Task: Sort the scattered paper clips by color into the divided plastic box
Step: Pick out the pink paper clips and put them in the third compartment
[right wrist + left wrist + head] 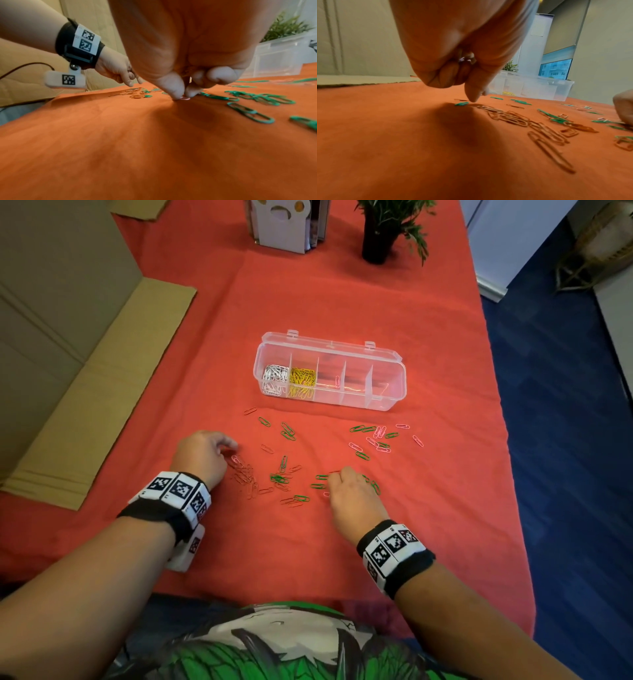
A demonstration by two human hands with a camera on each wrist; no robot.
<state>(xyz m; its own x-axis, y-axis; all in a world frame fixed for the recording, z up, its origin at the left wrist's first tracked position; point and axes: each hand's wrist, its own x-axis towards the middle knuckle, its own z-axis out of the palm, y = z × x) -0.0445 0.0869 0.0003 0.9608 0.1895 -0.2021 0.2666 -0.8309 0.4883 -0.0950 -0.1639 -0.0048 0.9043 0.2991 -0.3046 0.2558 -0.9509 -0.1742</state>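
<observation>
left hand (pixel 202 453): fingers curled round gathered clips, index tip down at red clip pile (pixel 245 474) just right of it | right hand (pixel 184 81): pinching pink clip (pixel 185 98) flat on cloth | divided box (pixel 390 392): ahead of both hands, long axis left-right, right hand somewhat nearer

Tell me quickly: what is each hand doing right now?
Left hand: curled round pale paper clips in its palm.
Right hand: pinching a pink paper clip on the cloth.

Ahead of both hands, loose clips (pixel 287 431) litter the cloth (pixel 428 508) up to the open box (pixel 329 371). Cardboard (pixel 68 371) walls the left hand's (pixel 202 455) outer side; bare cloth lies outside the right hand (pixel 352 494).
</observation>
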